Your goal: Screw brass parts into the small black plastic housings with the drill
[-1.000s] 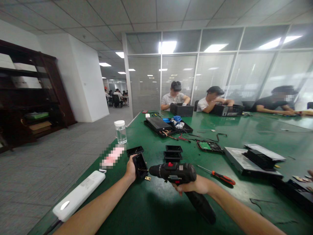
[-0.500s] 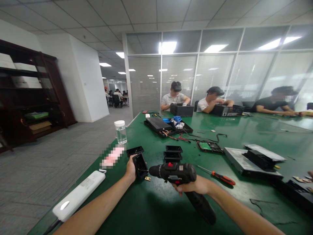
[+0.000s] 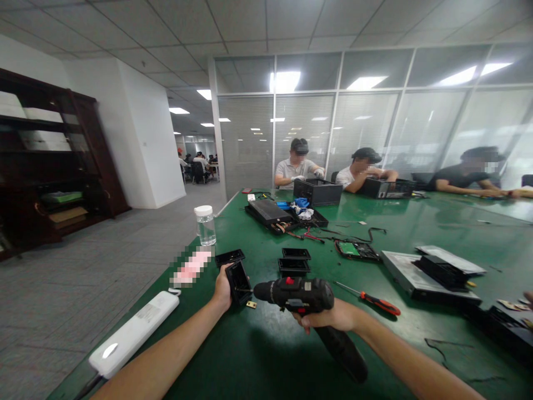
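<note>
My left hand [image 3: 224, 290] grips a small black open-fronted plastic housing [image 3: 239, 282] by its left side, tilted up from the table. My right hand [image 3: 328, 318] is wrapped round the handle of a black cordless drill [image 3: 306, 294] with red switches. The drill points left, and its bit meets the right side of the housing; whether it sits in a screw is too small to tell. A small tan metal plate [image 3: 251, 304] lies just below the bit. Another black housing [image 3: 230, 257] rests behind my left hand, and two similar housings [image 3: 293, 265] stand beyond the drill.
On the green table [image 3: 233, 355] lie a white power strip [image 3: 135, 330], a clear jar [image 3: 205, 226], an orange-handled screwdriver [image 3: 380, 303], a circuit board piece [image 3: 357, 249] and silver drives [image 3: 425, 278]. Cables and a black case [image 3: 270, 214] are farther back. Co-workers sit across the table.
My hands, the housing and the drill hold the same position. Across the table, a co-worker's black computer case has shifted right and turned, with that person's gloved hands on it.
</note>
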`<move>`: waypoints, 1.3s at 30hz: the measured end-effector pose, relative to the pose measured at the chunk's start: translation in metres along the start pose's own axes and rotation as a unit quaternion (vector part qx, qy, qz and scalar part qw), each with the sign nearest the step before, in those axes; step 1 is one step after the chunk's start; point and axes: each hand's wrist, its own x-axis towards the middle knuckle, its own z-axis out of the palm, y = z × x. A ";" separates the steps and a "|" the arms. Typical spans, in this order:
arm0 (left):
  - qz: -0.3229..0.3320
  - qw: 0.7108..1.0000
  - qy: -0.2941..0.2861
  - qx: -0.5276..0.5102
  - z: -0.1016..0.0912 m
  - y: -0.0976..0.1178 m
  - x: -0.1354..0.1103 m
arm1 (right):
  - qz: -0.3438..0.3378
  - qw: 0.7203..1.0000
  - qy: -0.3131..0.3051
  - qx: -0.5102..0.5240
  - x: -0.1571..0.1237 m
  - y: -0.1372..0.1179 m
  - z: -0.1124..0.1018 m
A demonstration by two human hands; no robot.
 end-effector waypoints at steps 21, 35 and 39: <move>-0.003 1.000 0.000 -0.006 0.001 0.001 -0.002 | -0.004 1.000 -0.004 0.008 0.000 -0.001 0.000; -0.014 1.000 0.008 -0.012 0.003 0.002 -0.002 | 0.008 1.000 0.006 0.003 0.000 -0.002 0.000; -0.010 1.000 0.000 -0.009 0.002 0.001 -0.001 | 0.013 1.000 0.009 0.004 -0.001 -0.003 0.000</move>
